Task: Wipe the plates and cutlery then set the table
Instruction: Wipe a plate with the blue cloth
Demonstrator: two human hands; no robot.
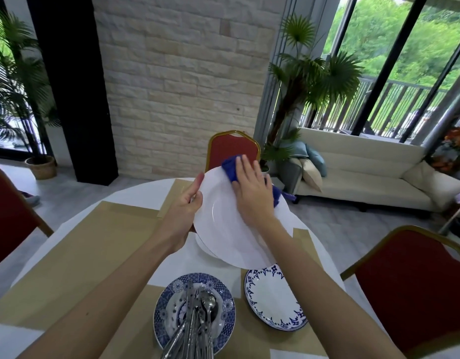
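Placemats [94, 242] in tan cover a round white table [135, 195], ringed by red chairs [231, 146] before a pale stone wall [182, 73], a cream sofa [366, 172] and potted palms [309, 73]. Above the table the left hand [187, 203] grips a tilted white plate [229, 237] by its rim. The right hand [252, 193], fingers straight, presses a blue cloth [230, 168] onto it. Nearer, cutlery [198, 320] lies on a blue patterned plate [227, 304].
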